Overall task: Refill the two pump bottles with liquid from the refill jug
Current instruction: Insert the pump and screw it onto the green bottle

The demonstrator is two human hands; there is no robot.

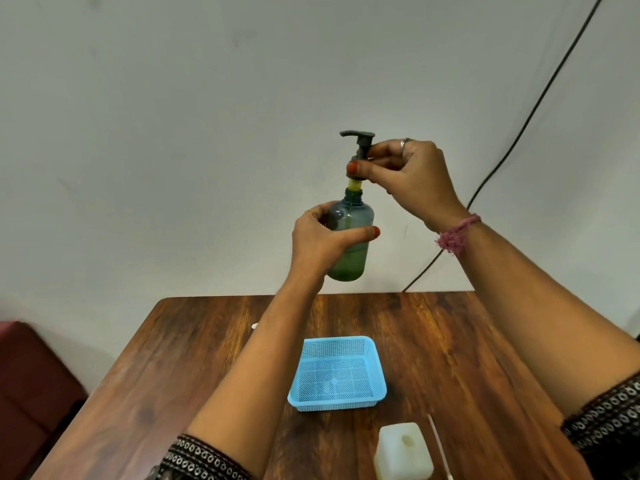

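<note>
A: Holding pump bottle up in mid-air, well above the worktop. Left hand wrapped round the body, thumb across the front.

B: Right hand?

A: Pinching the pump head at the collar, fingers curled. Collar lifted off the neck, yellowish stem showing in the gap. Probably mid-unscrew or mid-refit, can't tell which.

B: Fill level?

A: Greenish liquid in roughly the lower half. Judged only partly done. Second pump bottle not in view.

B: Jug?

A: White refill jug near the front edge of the worktop, opening on top, no cap visible. Blue basket between the jug and the far edge. Thin white stick just beside the jug, maybe a dip tube, unclear.

B: Risks?

A: Dripping off the stem onto worktop or basket if the pump comes out fast. Slipping in the left hand, since the bottle hangs unsupported and may be slick. Tilting while twisting, spilling from an open neck. Knocking the uncapped jug with a forearm when coming down, both arms passing right above it.
</note>
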